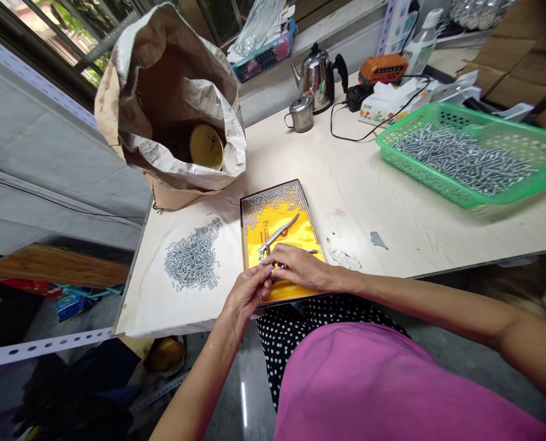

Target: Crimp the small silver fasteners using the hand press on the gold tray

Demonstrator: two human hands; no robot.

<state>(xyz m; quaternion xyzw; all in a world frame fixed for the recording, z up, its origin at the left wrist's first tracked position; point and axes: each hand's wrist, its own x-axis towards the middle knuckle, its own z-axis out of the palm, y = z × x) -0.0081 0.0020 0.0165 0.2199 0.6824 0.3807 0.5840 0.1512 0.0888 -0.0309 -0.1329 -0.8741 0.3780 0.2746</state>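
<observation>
An open paper sack (194, 98) slumps at upper left, a steel kettle (317, 76) and small cup (300, 114) stand top centre, and a green basket (420, 174) of screws sits at right.

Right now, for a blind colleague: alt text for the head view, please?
The left hand and right hand meet fingertip to fingertip over a yellow tray on a table, beside a metal tool. A heap of metal pins lies left, a green basket of them right.
</observation>
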